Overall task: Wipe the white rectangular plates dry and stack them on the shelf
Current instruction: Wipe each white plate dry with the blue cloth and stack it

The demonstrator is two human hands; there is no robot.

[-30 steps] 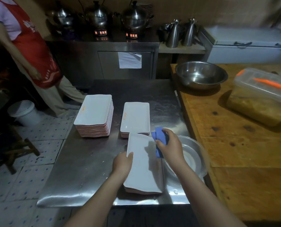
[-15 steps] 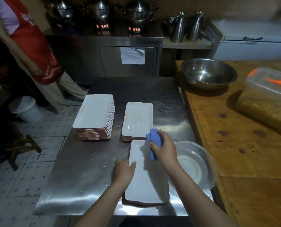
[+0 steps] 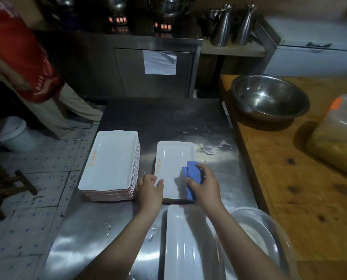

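Here my right hand (image 3: pixel 204 183) gripped the crumpled blue cloth (image 3: pixel 192 176) on the white rectangular plate (image 3: pixel 172 162) topping the small stack on the steel table (image 3: pixel 99 229); my left hand (image 3: pixel 149 190) steadied its edge, fingers loose. Wiping seemed underway; next, finish and stack.

Commercial kitchen, steel worktable (image 3: pixel 188 122), stacked white plates (image 3: pixel 112 162), metal kettles (image 3: pixel 221 27), big mixing bowl (image 3: pixel 269 98)

Two stacks of white plates (image 3: pixel 110 161) (image 3: pixel 174 158) sit mid-frame, one more plate (image 3: pixel 185 245) at the bottom. There are one blue cloth (image 3: pixel 192 176), one steel bowl (image 3: pixel 269 98), two steel jugs (image 3: pixel 222 27) (image 3: pixel 246 26) and one white bucket (image 3: pixel 11 132).
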